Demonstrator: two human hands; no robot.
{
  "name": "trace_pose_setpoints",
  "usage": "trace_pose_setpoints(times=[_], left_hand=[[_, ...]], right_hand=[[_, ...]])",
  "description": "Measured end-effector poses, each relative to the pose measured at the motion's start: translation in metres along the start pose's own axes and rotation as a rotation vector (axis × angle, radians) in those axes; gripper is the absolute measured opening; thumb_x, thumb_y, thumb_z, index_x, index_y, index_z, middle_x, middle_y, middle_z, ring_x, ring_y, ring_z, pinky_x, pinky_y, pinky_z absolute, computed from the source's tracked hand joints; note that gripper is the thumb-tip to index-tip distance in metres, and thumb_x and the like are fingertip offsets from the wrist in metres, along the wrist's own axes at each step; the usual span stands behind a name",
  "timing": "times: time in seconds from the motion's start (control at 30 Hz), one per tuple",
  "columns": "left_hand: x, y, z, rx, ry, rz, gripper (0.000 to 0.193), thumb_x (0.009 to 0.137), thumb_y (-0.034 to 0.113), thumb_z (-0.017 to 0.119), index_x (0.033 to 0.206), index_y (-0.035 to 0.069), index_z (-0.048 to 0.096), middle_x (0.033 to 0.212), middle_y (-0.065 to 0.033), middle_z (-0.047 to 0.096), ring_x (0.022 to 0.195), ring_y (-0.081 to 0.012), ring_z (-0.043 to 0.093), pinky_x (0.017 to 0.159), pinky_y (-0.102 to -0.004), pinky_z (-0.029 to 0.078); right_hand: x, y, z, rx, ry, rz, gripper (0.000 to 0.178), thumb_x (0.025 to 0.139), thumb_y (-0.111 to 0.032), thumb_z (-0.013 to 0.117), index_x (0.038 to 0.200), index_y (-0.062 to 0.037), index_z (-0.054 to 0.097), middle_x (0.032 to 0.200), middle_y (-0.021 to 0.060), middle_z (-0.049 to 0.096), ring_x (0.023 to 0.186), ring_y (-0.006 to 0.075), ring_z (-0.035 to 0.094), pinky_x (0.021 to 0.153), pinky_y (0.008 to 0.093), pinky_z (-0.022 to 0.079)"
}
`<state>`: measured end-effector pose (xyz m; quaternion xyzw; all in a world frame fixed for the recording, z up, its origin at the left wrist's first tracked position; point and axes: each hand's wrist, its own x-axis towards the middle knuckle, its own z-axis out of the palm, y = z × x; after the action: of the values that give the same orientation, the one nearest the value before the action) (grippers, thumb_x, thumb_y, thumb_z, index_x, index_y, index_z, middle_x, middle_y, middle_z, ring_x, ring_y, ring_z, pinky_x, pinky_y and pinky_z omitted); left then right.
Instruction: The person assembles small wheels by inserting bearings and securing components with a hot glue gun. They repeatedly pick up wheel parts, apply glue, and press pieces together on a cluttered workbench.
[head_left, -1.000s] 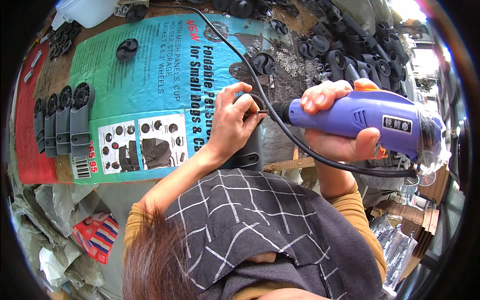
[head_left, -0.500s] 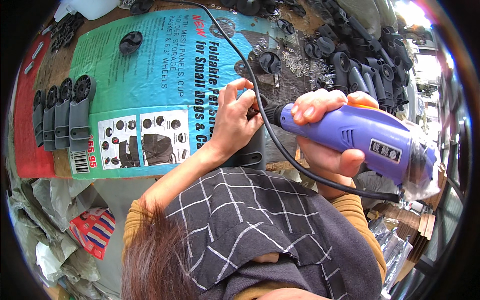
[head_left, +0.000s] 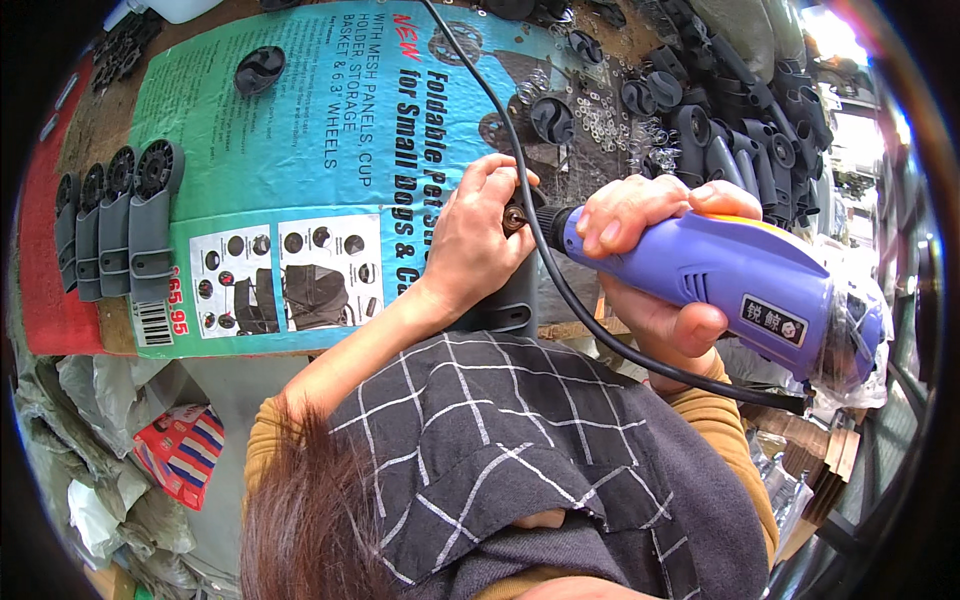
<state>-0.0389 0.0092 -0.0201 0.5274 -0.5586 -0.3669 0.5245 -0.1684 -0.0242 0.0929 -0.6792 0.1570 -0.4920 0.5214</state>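
My right hand (head_left: 640,225) is wrapped round a purple corded electric screwdriver (head_left: 735,265), held nearly level with its nose pointing left. That nose meets a dark grey plastic part (head_left: 515,300) on the table's near edge. My left hand (head_left: 470,235) grips the upper end of this part, fingers curled over it. A small brass-coloured round piece (head_left: 513,219) shows between the fingertips and the nose; whether it belongs to the tool or the part I cannot tell. The black power cord (head_left: 570,300) loops across in front of the nose and hides some of the contact.
Several similar grey parts with round heads (head_left: 150,220) stand in a row at left. Dark round caps (head_left: 260,72) lie on the printed cardboard sheet (head_left: 215,120). Loose washers (head_left: 600,115) and springs are scattered beyond my hands. A pile of black plastic parts (head_left: 730,130) fills the far right.
The view has shifted slightly. The brass-coloured round piece shows more plainly between my left fingers and the screwdriver's nose. Both hands keep their grips.
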Motion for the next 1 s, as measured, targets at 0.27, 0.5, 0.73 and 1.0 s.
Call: trace_pose_setpoints(times=[0.27, 0.5, 0.73, 1.0], left_hand=[[0.002, -0.001, -0.002, 0.054, -0.026, -0.009, 0.038, 0.076, 0.016, 0.073, 0.109, 0.002, 0.061, 0.114, -0.0159, 0.057, 0.103, -0.0324, 0.060, 0.085, -0.0379, 0.050], [0.002, 0.000, -0.003, 0.078, -0.070, 0.020, 0.042, 0.076, 0.020, 0.078, 0.109, 0.001, 0.061, 0.114, -0.0174, 0.057, 0.107, -0.0350, 0.057, 0.089, -0.0389, 0.049], [0.002, 0.000, -0.003, 0.030, -0.034, 0.059, 0.036, 0.078, 0.013, 0.074, 0.108, 0.002, 0.059, 0.114, -0.0166, 0.058, 0.113, -0.0343, 0.053, 0.095, -0.0391, 0.044], [0.014, 0.017, -0.017, 0.039, -0.028, 0.073, 0.027, 0.082, 0.007, 0.065, 0.108, 0.001, 0.059, 0.117, -0.0179, 0.055, 0.115, -0.0342, 0.050, 0.100, -0.0422, 0.039]], right_hand=[[0.010, 0.000, -0.005, -0.039, -0.139, 0.095, 0.082, 0.075, -0.068, 0.067, 0.129, -0.0145, 0.038, 0.085, 0.0105, 0.059, 0.076, 0.0242, 0.059, 0.073, 0.0422, 0.050], [0.037, 0.001, -0.019, -0.240, -0.120, 0.228, 0.078, 0.080, -0.073, 0.052, 0.126, -0.0104, 0.038, 0.077, 0.0117, 0.057, 0.068, 0.0254, 0.057, 0.068, 0.0424, 0.049], [0.145, 0.118, -0.051, -1.272, 0.037, 0.035, 0.050, 0.076, -0.049, 0.077, 0.095, -0.0064, 0.061, 0.091, 0.0192, 0.066, 0.081, 0.0319, 0.069, 0.074, 0.0415, 0.055], [0.111, 0.134, -0.058, -1.124, -0.020, -0.011, 0.049, 0.074, -0.024, 0.078, 0.114, -0.0024, 0.058, 0.112, 0.0189, 0.060, 0.107, 0.0370, 0.056, 0.093, 0.0429, 0.045]])
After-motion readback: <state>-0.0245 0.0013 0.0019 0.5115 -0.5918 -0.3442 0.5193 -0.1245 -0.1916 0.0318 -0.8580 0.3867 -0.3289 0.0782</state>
